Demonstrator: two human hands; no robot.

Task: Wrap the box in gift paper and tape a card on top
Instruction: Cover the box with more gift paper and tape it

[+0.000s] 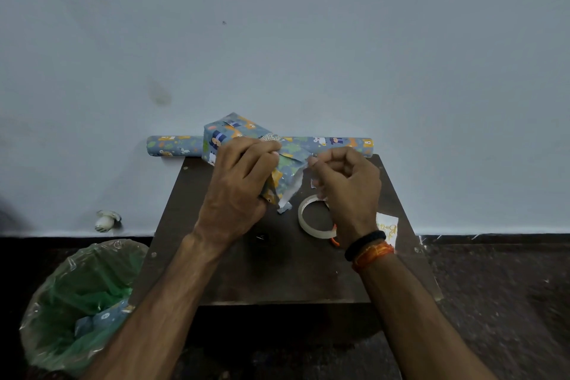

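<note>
From your head camera, much is covered by your own hands. Your left hand (pixel 239 185) grips the near end of the one box wrapped in blue cartoon-print gift paper (pixel 243 148), its fingers (pixel 262 153) curled over the top, so that the box's near left side is hidden; the box sits tilted at the far middle of the small dark brown square worktop (pixel 277 268), its far end lifted toward the wall. The near end flap hangs open, showing the paper's white underside. Your right hand (pixel 345 188) is curled just beside that flap, its fingertips pinching something small and pale at the paper's edge; whether that is a strip of tape or the paper itself is hard to make out.

One ring-shaped roll of clear tape (pixel 311 220) lies flat on the worktop, partly hidden under your right wrist. One white card with gold lettering (pixel 389 227) lies near the right edge, its left part covered by the wrist and its text only partly readable. One long roll of matching blue gift paper (pixel 172 146) lies along the wall behind the box, its middle hidden by it.

On the floor to the left stands one bin lined with a green plastic bag (pixel 80 296), holding blue paper scraps, and one small pale object (pixel 106 219) by the wall, too blurred to identify
</note>
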